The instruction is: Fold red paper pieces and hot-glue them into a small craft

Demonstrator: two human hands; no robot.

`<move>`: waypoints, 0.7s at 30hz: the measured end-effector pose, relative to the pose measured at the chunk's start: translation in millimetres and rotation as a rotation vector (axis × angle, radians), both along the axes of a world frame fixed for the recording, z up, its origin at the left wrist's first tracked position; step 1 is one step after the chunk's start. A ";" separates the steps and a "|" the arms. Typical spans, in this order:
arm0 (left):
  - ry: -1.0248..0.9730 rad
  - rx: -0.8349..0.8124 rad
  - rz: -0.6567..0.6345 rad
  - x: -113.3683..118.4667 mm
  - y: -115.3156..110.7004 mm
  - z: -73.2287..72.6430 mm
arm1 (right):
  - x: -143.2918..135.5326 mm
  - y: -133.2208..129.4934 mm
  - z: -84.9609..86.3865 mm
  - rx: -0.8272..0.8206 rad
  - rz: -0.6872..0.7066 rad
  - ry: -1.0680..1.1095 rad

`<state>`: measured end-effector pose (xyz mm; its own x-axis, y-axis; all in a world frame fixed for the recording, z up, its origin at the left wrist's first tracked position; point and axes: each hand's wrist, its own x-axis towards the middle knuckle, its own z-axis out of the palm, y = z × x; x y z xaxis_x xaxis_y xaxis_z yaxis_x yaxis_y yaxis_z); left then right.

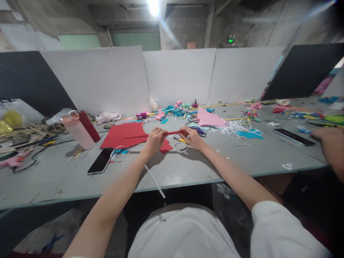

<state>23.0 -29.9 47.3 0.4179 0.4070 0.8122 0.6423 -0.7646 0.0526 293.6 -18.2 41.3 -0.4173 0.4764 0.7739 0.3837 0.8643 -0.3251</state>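
Note:
Both of my hands are over the middle of the table, pinching one narrow red strip that looks like paper. My left hand closes on it left of centre, and its thin end runs on leftward above a large red sheet. At the strip's right end, the fingers of my right hand are closed. Small red paper pieces lie below, between the hands. A white ring and a yellow-handled tool rest beside my right hand. A white strip hangs past the table edge under my left forearm.
A phone, a pink bottle and a red bottle are on the left. Pink paper, white shreds and blue scraps lie behind. Another person's hand is at the right, near a second phone.

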 end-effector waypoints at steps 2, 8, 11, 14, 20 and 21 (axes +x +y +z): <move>-0.004 0.008 -0.005 0.0 -0.3 -0.1 | -0.1 0.9 -0.6 0.002 -0.002 0.002; -0.056 -0.017 -0.022 0.9 -0.6 -0.4 | -3.0 -0.9 -1.8 0.026 -0.018 0.043; -0.103 -0.055 -0.039 1.6 -0.4 -1.1 | -5.8 -7.2 -0.5 0.018 -0.052 0.074; -0.150 -0.107 -0.066 2.1 -0.2 -1.9 | -8.8 -16.0 1.8 0.001 -0.070 0.080; -0.209 -0.150 -0.112 1.8 1.4 -4.5 | -13.0 -25.6 3.9 0.004 -0.044 0.060; -0.208 -0.146 -0.131 1.6 1.6 -4.9 | -13.2 -25.7 3.7 0.005 -0.050 0.059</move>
<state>24.5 -28.3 42.4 0.3052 0.4796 0.8227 0.5024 -0.8150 0.2888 280.4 -43.9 45.0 -0.3466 0.4917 0.7988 0.4069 0.8461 -0.3443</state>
